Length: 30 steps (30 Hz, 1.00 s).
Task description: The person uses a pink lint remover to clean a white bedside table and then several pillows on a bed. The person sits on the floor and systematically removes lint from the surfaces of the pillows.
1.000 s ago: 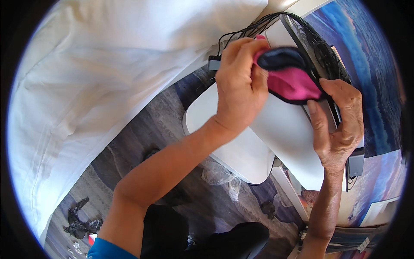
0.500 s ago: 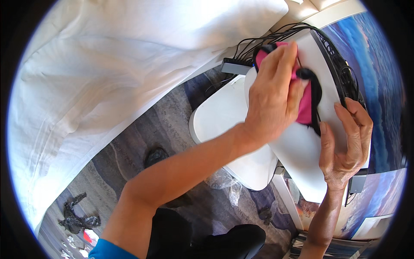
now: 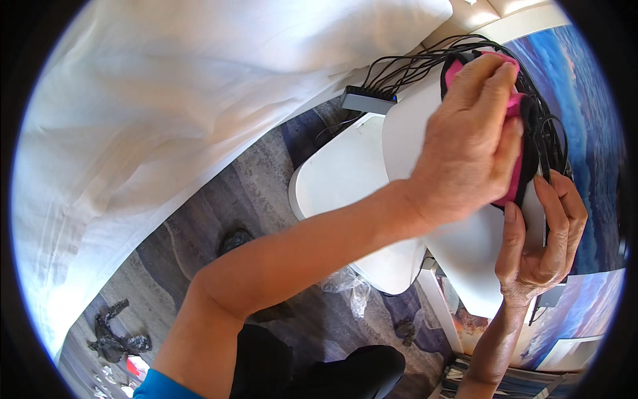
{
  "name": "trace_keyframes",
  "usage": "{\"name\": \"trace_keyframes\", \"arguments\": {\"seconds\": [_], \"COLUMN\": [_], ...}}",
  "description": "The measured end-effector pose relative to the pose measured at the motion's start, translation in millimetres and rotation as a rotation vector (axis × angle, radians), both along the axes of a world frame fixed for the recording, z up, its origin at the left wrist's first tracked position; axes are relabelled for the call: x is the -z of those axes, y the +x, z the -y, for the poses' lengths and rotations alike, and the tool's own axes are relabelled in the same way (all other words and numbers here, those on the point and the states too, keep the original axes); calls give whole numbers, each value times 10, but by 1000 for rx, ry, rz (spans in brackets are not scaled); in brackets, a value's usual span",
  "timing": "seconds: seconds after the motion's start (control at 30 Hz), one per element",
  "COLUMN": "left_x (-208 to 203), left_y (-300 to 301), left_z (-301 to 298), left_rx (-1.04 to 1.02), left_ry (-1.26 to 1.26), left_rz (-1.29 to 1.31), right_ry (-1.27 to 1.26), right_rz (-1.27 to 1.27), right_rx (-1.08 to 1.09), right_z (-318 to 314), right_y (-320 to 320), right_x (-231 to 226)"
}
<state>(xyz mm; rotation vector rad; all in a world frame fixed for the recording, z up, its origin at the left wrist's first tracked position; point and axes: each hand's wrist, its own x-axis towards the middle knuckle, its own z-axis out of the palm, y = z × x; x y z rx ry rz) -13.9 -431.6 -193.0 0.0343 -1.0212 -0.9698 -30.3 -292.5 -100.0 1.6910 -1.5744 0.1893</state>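
My left hand (image 3: pixel 472 146) is closed on a pink cloth piece with black edging (image 3: pixel 515 183), pressing it against a smooth white panel (image 3: pixel 458 249). The cloth lies along the panel's right edge, close to the black cables. Lower down on that edge is my right hand (image 3: pixel 541 246), its thumb on the panel's face and its fingers curled round the side. Much of the cloth is hidden under my left hand.
Thin black cables (image 3: pixel 425 63) run behind the panel to a grey hub box (image 3: pixel 367 100). A white rounded base (image 3: pixel 332 176) stands beneath. White fabric (image 3: pixel 153 113) hangs at left. Clear plastic (image 3: pixel 359 296) and a black plastic scrap (image 3: pixel 113 339) lie on the patterned floor.
My left hand has slid the pink cloth right and slightly up, from the panel's middle to its right edge. My right hand has shifted slightly to the right.
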Motion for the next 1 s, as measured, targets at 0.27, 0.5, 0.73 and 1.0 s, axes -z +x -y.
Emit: {"name": "trace_keyframes", "arguments": {"seconds": [0.27, 0.5, 0.73, 1.0], "left_x": [872, 794, 827, 945], "left_y": [111, 499, 142, 366], "left_z": [188, -577, -560, -684], "left_rx": [307, -125, -389, -441], "left_ry": [322, 4, -374, -513], "left_rz": [367, 528, 283, 422], "right_ry": [-7, -21, -66, -87], "right_rz": [-74, -74, 30, 24], "right_rx": [-12, 26, -45, -119], "right_z": [1, -29, -11, 27], "right_y": [-50, -27, 1, 10], "right_x": [-5, 30, 63, 61]}}
